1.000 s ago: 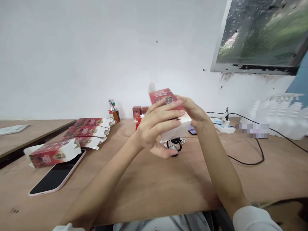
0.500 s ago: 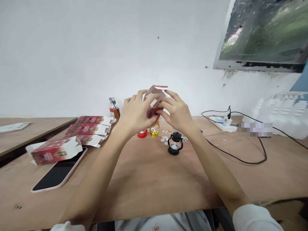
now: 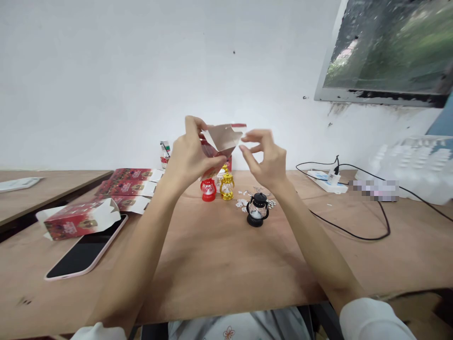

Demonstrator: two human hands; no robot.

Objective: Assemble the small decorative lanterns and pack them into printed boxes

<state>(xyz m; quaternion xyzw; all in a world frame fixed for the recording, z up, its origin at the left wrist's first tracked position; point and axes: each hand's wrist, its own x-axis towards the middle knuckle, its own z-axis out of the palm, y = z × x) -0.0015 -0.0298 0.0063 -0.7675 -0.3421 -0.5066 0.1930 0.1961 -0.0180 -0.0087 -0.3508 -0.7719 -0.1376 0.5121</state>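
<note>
Above the far part of the table my left hand (image 3: 189, 153) grips a small red and white cardboard box (image 3: 223, 137), its pale inside facing me. My right hand (image 3: 265, 156) is just right of the box, thumb and fingers apart with nothing between them; whether a fingertip brushes the flap I cannot tell. Below the hands stand a red mini lantern (image 3: 208, 190) and a gold mini lantern (image 3: 227, 186). Closer to me is a black mini lantern (image 3: 257, 210), upright, with small white pieces (image 3: 242, 204) scattered behind it.
At left, flat red cartons (image 3: 129, 189) lie overlapped, and an opened-out red box (image 3: 79, 219) rests partly on a phone (image 3: 87, 250). A power strip (image 3: 327, 182) with black cables (image 3: 354, 233) lies at right, beside white plastic packaging (image 3: 410, 165). A bottle (image 3: 164, 153) stands near the wall.
My right hand has come off the box and moved slightly right, fingers spreading. My left hand has shifted a little left and turned the box, showing more of its inside.
</note>
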